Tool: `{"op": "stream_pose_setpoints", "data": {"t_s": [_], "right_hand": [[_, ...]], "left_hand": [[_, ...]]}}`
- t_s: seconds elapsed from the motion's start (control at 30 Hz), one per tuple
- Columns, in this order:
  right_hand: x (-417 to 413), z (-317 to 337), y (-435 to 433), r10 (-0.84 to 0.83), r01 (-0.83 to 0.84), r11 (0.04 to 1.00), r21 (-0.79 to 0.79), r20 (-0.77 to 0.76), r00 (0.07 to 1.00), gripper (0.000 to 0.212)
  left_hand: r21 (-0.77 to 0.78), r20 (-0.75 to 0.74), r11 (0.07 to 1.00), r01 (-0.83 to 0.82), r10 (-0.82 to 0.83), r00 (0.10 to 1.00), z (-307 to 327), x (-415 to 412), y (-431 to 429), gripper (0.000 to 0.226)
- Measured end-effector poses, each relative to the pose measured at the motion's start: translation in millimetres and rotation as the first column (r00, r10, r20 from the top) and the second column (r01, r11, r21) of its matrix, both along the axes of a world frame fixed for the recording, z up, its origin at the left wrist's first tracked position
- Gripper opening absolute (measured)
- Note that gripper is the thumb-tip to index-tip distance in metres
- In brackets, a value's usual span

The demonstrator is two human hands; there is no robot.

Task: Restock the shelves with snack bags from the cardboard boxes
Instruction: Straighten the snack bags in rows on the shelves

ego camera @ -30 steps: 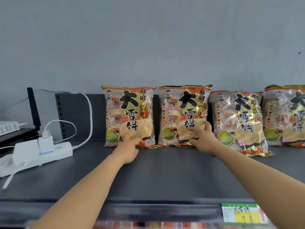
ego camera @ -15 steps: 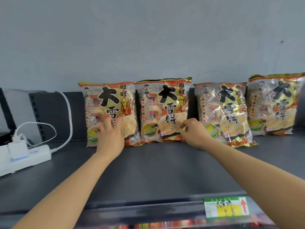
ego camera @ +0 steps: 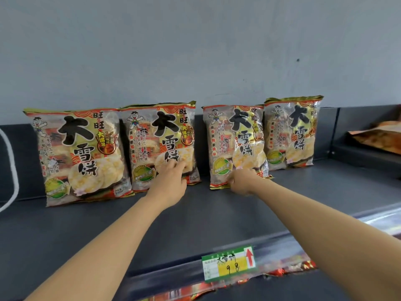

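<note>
Several rice-cracker snack bags stand in a row against the back of the dark shelf point(ego camera: 195, 220): a first bag point(ego camera: 80, 157), a second bag point(ego camera: 160, 135), a third bag point(ego camera: 236, 140) and a fourth bag point(ego camera: 293, 133). My left hand point(ego camera: 171, 179) lies with spread fingers on the lower front of the second bag. My right hand point(ego camera: 240, 181) is blurred, its fingers curled at the bottom edge of the third bag. A gap separates the second and third bags. No cardboard box is in view.
A green and yellow price tag point(ego camera: 229, 262) sits on the shelf's front rail. A white cable point(ego camera: 13, 166) loops at the far left. An orange-brown packet point(ego camera: 377, 137) lies on the adjoining shelf at right. Shiny red packets point(ego camera: 217, 285) show on the shelf below.
My left hand went from the first bag to the second, my right hand from the second to the third. The view swung right, and the power strip left the frame.
</note>
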State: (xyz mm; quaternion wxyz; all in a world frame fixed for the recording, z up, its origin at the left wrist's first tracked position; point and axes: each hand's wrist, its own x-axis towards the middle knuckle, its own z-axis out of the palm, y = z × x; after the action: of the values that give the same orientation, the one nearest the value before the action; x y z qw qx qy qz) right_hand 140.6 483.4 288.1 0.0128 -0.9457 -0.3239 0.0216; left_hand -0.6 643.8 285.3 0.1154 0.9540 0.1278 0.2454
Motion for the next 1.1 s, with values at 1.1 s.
{"op": "stream_pose_setpoints", "data": {"t_s": [1.1], "right_hand": [[174, 38, -123, -0.133, 0.016, 0.824, 0.566, 0.166, 0.977, 0.09]], "left_hand": [[0.415, -0.102, 0.907, -0.074, 0.127, 0.987, 8, 143, -119, 0.074]]}}
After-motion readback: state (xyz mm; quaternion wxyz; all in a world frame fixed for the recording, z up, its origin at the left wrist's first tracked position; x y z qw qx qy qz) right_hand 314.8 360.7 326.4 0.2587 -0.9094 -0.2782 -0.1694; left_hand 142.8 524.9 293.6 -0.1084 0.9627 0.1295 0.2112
